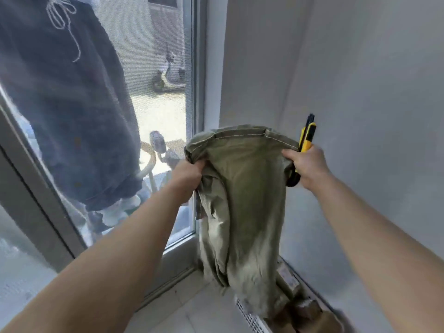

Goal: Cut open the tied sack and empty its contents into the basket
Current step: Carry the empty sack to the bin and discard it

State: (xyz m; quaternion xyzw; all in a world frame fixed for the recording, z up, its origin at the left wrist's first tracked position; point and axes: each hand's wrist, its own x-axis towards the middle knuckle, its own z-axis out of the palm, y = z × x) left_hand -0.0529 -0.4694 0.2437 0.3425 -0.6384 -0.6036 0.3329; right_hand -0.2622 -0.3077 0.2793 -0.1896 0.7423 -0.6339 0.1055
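Item: sack, olive-green cloth with a stitched hem. We hold it upside down by its closed seam end, stretched between both hands in the corner beside the window; its lower end trails into the white slatted basket on the floor, where brown parcels lie, apparently the emptied contents.

Handling: soft, limp and creased. We judge it light now, since it hangs flat with no bulge. The cloth looks coarse enough to resist slipping. The best hold is at the hemmed corners, where the doubled cloth gives a firm bunch to clench.

Left hand: fingers clenched on a gathered corner of the sack.

Right hand: fingers closed on the opposite corner together with a yellow-and-black utility knife, its tip pointing up. We cannot tell whether the blade is out; we would mind it near the cloth and the wrist.
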